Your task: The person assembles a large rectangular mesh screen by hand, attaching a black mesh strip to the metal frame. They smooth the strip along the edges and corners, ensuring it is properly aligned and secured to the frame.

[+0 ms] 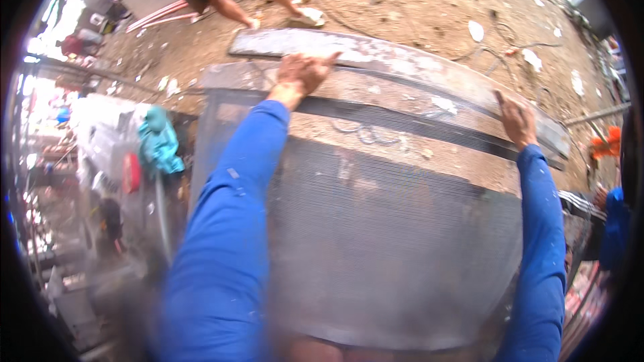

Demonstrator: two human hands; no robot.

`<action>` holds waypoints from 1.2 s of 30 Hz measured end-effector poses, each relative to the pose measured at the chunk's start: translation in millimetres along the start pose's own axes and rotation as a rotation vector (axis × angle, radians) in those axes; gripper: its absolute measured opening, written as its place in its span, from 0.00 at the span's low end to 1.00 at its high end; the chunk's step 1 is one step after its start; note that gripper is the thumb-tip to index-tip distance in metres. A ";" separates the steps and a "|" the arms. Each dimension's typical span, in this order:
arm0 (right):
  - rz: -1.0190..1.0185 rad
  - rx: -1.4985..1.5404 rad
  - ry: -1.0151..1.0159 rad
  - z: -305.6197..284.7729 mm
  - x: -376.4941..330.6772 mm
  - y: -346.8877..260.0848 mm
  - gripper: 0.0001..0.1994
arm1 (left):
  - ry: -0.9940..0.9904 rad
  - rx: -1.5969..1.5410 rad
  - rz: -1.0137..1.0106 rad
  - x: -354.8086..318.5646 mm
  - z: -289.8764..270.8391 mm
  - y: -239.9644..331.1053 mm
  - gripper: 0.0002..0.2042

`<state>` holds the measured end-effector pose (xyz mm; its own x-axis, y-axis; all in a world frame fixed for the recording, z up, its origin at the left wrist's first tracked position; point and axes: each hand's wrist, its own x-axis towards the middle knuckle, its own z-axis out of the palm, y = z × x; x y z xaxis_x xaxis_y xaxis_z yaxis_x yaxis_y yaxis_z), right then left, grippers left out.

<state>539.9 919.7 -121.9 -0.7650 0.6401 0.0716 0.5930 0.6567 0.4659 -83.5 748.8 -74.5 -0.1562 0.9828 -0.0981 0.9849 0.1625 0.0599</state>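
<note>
A long, flat board (402, 55), grey and stained white, lies crosswise at the far side of a large dark panel. My left hand (302, 75) is closed over the board's near edge left of its middle, with one finger stretched to the right. Toward the right end, my right hand (518, 119) grips the same edge, its thumb pointing up along the face. The finely lined panel (376, 228) spreads between my forearms and resembles a screen. Brown, dirt-like bands and pale wire-like loops (369, 135) show across its far part. The board's underside is hidden.
Beyond the board, a person's legs (231, 5) stand on bare dirt near red pipes (181, 7). Cables (496, 53) and white scraps litter the ground. A teal cloth (159, 141) hangs at left beside plastic sheeting. Another person's blue sleeve (616, 228) shows at right, below something orange (607, 143).
</note>
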 end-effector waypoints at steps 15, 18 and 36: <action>0.039 -0.033 -0.001 115.6 -91.0 134.6 0.40 | -0.031 -0.092 -0.269 -10.2 1.3 -216.1 0.51; 0.051 -0.089 0.007 125.2 -98.7 118.7 0.43 | 0.061 -0.035 -0.371 -12.4 7.5 -208.5 0.48; 0.159 -0.071 -0.058 120.4 -146.3 178.5 0.38 | 0.333 0.051 -0.507 -30.3 28.7 -249.6 0.39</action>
<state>787.9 991.3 -155.4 -0.6460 0.7568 0.0993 0.6845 0.5168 0.5141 -322.4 676.0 -115.0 -0.6136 0.7598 0.2149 0.7827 0.6212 0.0387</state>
